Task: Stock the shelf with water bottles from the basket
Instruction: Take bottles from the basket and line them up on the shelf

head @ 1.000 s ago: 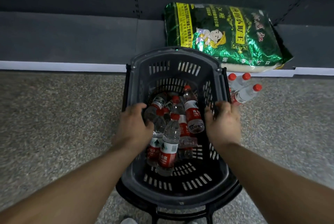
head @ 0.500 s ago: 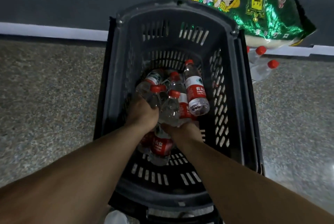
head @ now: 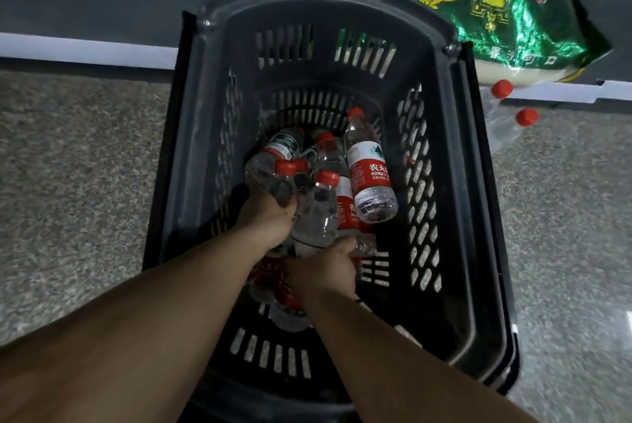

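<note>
both hands, left hand and right hand, grip bottles inside the basket; slick, crowded bottles could slip out on lifting.

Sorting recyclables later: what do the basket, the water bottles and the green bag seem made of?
Basket: matte dark moulded plastic, with slotted walls. Water bottles: thin clear plastic, see-through, with red screw caps and printed labels. Green bag: glossy, probably plastic film; it crinkles and glints.
</note>
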{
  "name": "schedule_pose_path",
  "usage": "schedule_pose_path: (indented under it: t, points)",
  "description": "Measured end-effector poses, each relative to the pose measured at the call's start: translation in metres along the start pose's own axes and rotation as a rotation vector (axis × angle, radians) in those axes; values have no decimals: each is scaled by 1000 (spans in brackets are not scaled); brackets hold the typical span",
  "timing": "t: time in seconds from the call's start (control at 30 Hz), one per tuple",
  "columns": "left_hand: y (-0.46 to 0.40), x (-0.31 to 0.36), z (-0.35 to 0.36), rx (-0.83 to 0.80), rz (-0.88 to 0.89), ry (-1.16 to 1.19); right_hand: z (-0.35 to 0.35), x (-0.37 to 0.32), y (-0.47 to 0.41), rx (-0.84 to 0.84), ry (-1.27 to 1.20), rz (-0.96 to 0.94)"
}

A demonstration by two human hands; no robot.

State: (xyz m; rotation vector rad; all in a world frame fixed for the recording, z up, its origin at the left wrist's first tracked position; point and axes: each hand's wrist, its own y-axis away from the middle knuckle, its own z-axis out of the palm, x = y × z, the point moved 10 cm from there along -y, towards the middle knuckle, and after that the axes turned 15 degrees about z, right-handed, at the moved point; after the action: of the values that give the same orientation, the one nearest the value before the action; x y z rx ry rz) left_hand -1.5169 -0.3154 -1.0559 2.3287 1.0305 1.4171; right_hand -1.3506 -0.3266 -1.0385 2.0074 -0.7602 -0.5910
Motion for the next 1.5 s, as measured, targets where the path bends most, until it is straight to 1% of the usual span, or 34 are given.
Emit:
schedule_pose_path:
  t: [0.13, 0.27, 0.4, 0.53, 0.63, 0.7, 0.77, 0.9, 1.07, 1.27, 1.33, 1.5]
  points:
    - [16, 25, -21, 44, 50, -87, -21, -15, 14, -14, -92, -38]
    - [33, 76, -62, 149, 153, 21, -58, -44, 46, -77, -198, -139]
    - [54, 154, -107, 213, 292, 104, -112, -81, 95, -46, -245, -263]
    - [92, 246, -166, 292, 424, 173, -190, -119, 173, 32, -342, -435]
    - [132, 322, -214, 348, 509, 195, -256, -141, 241, 15, -438, -543]
    - [168, 378, -250, 408, 568, 224, -310, -150, 295, 35, -478, -620]
    - [194, 416, -273, 414, 601, 273, -344, -158, 331, 43, -491, -686]
    - [276, 523, -339, 447, 738, 297, -447, -172, 440, 121, -558, -831]
    - [384, 640, -415, 496, 879, 390, -557, -183, 569, 156, -640, -980]
    - [467, 726, -481, 580, 976, 507, -631, -199, 678, 197, -707, -1113]
    - [484, 751, -500, 590, 1010, 517, -645, -208, 706, 217, -720, -1141]
    - [508, 800, -544, 599, 1099, 503, -668, -236, 758, 191, -748, -1187]
